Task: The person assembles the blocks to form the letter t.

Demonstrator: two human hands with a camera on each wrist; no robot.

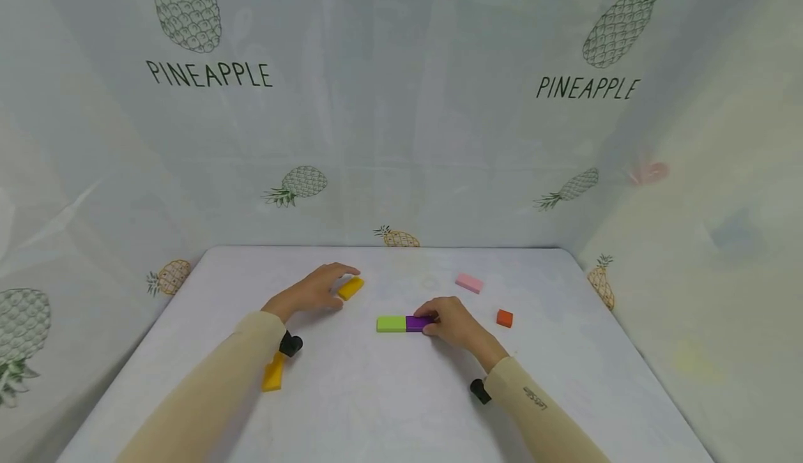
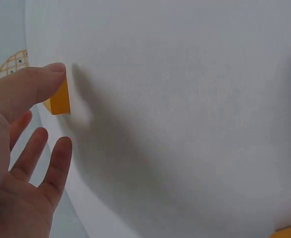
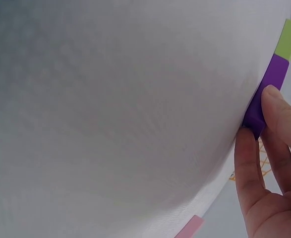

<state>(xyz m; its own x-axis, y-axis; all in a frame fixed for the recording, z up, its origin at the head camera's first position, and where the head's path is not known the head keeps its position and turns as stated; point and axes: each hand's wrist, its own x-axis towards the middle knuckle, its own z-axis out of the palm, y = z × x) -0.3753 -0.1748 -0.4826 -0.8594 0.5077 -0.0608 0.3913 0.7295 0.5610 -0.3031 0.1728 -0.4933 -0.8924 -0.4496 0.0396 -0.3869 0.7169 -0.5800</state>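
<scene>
My right hand (image 1: pixel 453 321) pinches the right end of a flat purple block (image 1: pixel 415 323) between thumb and fingers. The purple block lies on the table end to end with a lime green block (image 1: pixel 391 324), forming one straight row. In the right wrist view, thumb and fingertips sit on either side of the purple block (image 3: pixel 271 82). My left hand (image 1: pixel 318 289) is spread around a yellow block (image 1: pixel 351 288) farther back. In the left wrist view, the thumb partly covers that yellow block (image 2: pixel 60 100), and the other fingers are apart from it; whether the thumb touches it I cannot tell.
A second yellow block (image 1: pixel 272 374) lies partly under the left sleeve. Behind the right hand is a pink block (image 1: pixel 469 282), and to its right a small orange-red block (image 1: pixel 505 318). A pineapple-print curtain (image 1: pixel 401 135) stands behind the white table (image 1: pixel 376 407).
</scene>
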